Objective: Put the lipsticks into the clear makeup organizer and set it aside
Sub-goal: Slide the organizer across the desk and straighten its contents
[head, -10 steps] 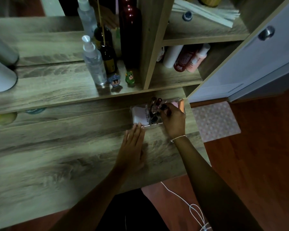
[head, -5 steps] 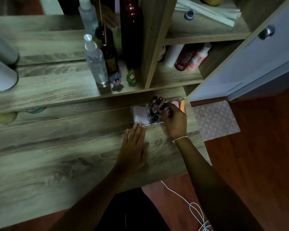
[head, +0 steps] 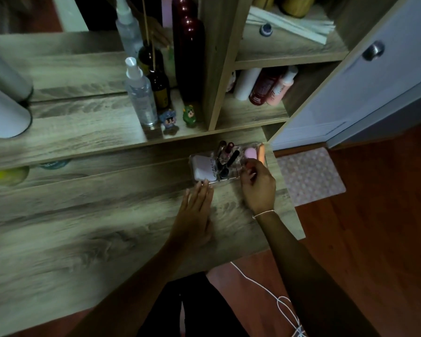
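The clear makeup organizer [head: 229, 180] sits on the wooden desk near its right end. Several dark lipsticks [head: 225, 154] stand in its middle compartments. A white compact [head: 203, 168] fills its left compartment, and a pink sponge [head: 250, 153] and an orange item lie in the right one. My left hand [head: 195, 210] lies flat on the desk, fingers together, fingertips touching the organizer's front left edge. My right hand [head: 258, 184] is at the organizer's front right corner with curled fingers against it. Its palm side is hidden, so a grip does not show.
A raised shelf behind holds a spray bottle [head: 140, 93], a dark reed-diffuser bottle [head: 159, 90], a tall maroon bottle [head: 187, 57] and two small figurines [head: 189, 116]. Cubbies at the right hold bottles [head: 265, 85]. A white cabinet door [head: 362, 76] stands open. The desk's right edge is just beside my right hand.
My right hand has drawn back from over the lipsticks to the organizer's front right corner, uncovering them. My left hand has stayed flat at the front edge.
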Motion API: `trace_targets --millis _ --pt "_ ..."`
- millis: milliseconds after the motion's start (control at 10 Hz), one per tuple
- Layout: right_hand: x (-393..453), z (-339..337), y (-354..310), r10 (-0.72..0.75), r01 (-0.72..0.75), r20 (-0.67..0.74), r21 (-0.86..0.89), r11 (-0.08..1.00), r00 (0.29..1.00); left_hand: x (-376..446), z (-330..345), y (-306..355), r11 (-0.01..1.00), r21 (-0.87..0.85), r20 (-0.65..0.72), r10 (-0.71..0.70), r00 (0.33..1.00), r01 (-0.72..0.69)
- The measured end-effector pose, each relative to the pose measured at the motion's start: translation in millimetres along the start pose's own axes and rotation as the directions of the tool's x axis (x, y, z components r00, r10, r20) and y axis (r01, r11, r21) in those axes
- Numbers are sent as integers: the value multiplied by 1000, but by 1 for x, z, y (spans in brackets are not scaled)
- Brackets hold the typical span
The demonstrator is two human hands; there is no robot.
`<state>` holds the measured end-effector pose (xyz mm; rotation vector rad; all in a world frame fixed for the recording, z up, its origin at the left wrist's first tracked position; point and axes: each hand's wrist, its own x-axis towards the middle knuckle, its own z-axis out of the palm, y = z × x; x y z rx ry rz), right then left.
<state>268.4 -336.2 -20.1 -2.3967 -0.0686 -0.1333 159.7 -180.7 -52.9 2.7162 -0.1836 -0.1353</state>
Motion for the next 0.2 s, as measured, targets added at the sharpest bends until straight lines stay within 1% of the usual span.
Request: trace_targets --millis 100,200 --pt "-21 -6 -1 53 -56 -41 -79 995 998 2 -6 1 999 21 -11 37 999 -37" --pt "-41 -3 -4 75 -64 40 -228 971 996 7 -12 -1 999 27 11 27 1000 -27"
